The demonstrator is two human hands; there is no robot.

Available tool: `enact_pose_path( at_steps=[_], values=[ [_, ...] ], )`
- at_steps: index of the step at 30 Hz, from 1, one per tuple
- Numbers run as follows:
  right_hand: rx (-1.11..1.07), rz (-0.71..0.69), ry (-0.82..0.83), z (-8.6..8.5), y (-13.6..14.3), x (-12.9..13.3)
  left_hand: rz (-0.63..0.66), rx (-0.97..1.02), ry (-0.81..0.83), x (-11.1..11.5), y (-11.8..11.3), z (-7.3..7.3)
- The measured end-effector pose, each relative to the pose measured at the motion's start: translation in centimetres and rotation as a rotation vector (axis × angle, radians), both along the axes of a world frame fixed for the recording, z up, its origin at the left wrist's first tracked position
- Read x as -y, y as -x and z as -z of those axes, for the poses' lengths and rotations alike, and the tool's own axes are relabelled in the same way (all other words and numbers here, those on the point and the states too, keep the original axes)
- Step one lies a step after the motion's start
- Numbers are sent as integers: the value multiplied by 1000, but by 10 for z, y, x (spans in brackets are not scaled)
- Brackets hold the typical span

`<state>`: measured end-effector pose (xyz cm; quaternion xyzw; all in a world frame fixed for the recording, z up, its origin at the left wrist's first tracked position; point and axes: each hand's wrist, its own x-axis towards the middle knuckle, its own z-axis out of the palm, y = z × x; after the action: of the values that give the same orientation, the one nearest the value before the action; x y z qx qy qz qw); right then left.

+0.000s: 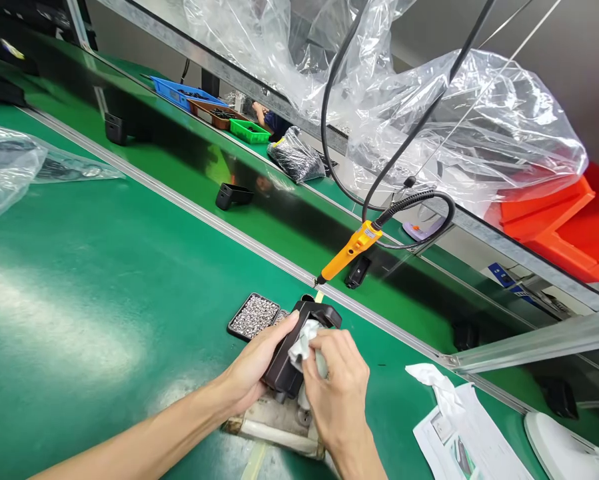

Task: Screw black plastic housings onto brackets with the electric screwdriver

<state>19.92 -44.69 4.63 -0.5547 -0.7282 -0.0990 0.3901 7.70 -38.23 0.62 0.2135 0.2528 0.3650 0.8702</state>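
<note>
A black plastic housing (pixel 285 363) is gripped by my left hand (pixel 252 367), the thumb lying along its upper edge. My right hand (pixel 336 383) pinches a crumpled white cloth (pixel 303 343) against the housing's open side. Beneath both hands lies a worn, pale block-like fixture (pixel 274 427). A black tray of small metal screws (pixel 254 316) sits just beyond my left hand. Above the housing hangs a yellow electric screwdriver (pixel 352 252), its tip pointing down and left.
Printed sheets (pixel 474 433) and another white cloth (pixel 436 387) lie at the right. Black parts (pixel 232 195) rest on the green strip behind the metal rail (pixel 179 195). Plastic bags (pixel 459 127) and an orange-red bin (pixel 564 227) are on the shelf. A co-worker's hand (pixel 260 113) shows beyond.
</note>
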Motion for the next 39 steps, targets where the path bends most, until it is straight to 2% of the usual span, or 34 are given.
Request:
enact_pose_path(
  at_steps=[2,6,10,11,13,15,16,18,21,23,25,28,30,34,36,39],
  values=[
    [-15,19,-8,0,-1,0,2,-13,-42,1,0,0],
    [-55,-44,44,2,-2,2,10,-21,-52,2,1,0],
    [-36,53,-9,4,-1,2,-2,-6,-126,2,1,-1],
    [-69,39,36,3,-1,3,-3,-5,-123,2,0,-1],
    [-226,-32,228,-2,-5,5,8,4,-77,2,0,-2],
    [-483,-66,411,-11,-16,9,33,3,-17,1,-1,-2],
    [-617,-42,435,-15,-25,11,55,-9,5,1,0,-3],
    [-824,78,316,-22,-50,18,106,-34,22,-1,1,-3],
    [-876,322,52,-19,-96,30,148,-13,4,-3,3,-5],
    [-762,487,-10,-4,-125,38,148,18,0,-4,4,-6],
    [-531,618,29,20,-147,44,159,36,-1,-5,5,-6],
    [-107,656,48,63,-163,47,174,60,-12,-5,6,-5],
    [57,658,23,86,-161,46,168,79,7,-5,6,-4],
    [91,551,-5,114,-152,40,109,165,94,-13,9,-8],
    [104,474,-20,125,-153,37,28,183,117,-22,14,-14],
    [108,422,-83,147,-163,30,-145,-1,-3,-45,29,-22]
  ],
)
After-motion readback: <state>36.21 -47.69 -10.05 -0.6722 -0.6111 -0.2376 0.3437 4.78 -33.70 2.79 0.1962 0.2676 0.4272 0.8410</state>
